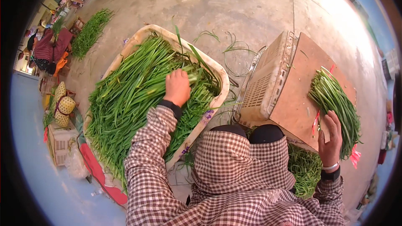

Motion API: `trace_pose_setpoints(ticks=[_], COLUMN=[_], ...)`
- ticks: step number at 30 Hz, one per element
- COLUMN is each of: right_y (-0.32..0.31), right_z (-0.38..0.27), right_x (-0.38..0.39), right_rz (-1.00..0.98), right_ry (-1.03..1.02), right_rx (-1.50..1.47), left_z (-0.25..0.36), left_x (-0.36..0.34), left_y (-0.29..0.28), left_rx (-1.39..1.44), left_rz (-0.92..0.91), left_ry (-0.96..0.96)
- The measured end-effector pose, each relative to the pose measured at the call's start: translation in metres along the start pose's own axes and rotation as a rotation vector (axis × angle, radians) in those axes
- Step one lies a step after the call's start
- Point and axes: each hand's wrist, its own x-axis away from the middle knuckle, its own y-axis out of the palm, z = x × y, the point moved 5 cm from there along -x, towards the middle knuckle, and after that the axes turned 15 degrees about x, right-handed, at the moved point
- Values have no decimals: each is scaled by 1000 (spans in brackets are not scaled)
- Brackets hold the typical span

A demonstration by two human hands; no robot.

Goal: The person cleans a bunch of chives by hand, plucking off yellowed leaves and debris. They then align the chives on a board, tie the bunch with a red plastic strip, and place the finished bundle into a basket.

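A large off-white plastic crate (220,70) brims with long green chives (125,88), most lying slantwise. Over its right side, my left hand (178,87) is closed round a small bunch of these chives, the pale ends poking out past the fingers. On the right, a brown board (295,96) rests on an upturned crate and bears a thick bundle of chives (335,106). My right hand (331,136) lies against the lower left side of that bundle, fingers stretched and thumb apart. Red ties (315,122) show beside the bundle and under it.
The crate under the board (266,81) has slatted sides. Loose leaves (236,48) lie on the concrete floor between the crates. More greens (305,169) are heaped below the board near my knees. Far left, other people (54,48) sit by another green heap (90,33).
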Motion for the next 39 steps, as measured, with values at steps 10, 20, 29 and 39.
trace_pose_setpoints(ticks=[10,20,29,39], right_y=[16,12,15,38], right_z=[-10,-6,-15,-77], right_x=[-4,3,6,-17], right_rz=[-46,-46,-44,-270], right_ry=[-5,-16,-36,-4], right_rx=[-196,-188,-264,-696], left_z=[-65,-14,-36,-62], left_x=[-40,-5,5,34], left_y=[3,8,-77,-87], left_rx=[332,-59,769,1194], left_rz=[-359,-75,146,175], left_ry=[-239,0,-257,-358])
